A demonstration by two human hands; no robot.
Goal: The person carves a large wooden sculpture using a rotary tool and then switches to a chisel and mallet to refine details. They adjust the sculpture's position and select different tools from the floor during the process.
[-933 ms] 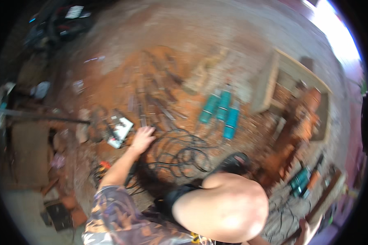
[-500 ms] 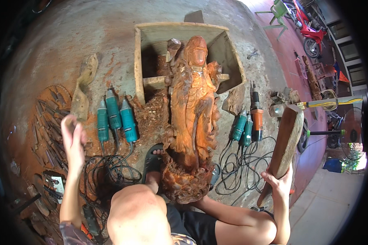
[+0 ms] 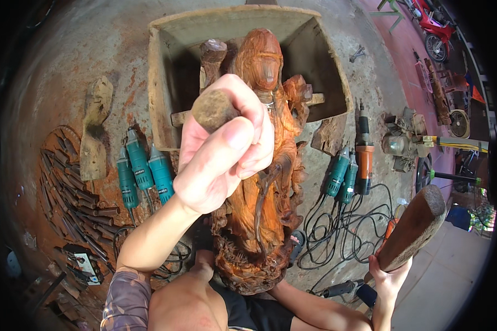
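A carved reddish-brown wooden statue of a robed figure (image 3: 259, 204) lies lengthwise before me, its head end propped in a wooden box (image 3: 156, 71). Raised over the statue's upper body, my left hand (image 3: 226, 149) is closed around a round wooden tool handle (image 3: 214, 110). Only the handle's butt end shows; the rest is hidden by the fist. At the lower right, my right hand (image 3: 389, 276) grips a thick wooden mallet (image 3: 414, 226) by its narrow end, the heavy end pointing up and away, clear of the statue.
Several wooden-handled chisels (image 3: 77, 193) lie in a fan at left, near a curved wood offcut (image 3: 95, 132). Teal power grinders (image 3: 138, 160) with cords lie left of the box. Another teal pair and an orange-and-black grinder (image 3: 364, 160) lie right, above tangled black cords (image 3: 337, 231).
My left hand has swung from the left side to above the statue's chest. The right hand with the mallet has dropped lower and slightly outward. The view has shifted a little.
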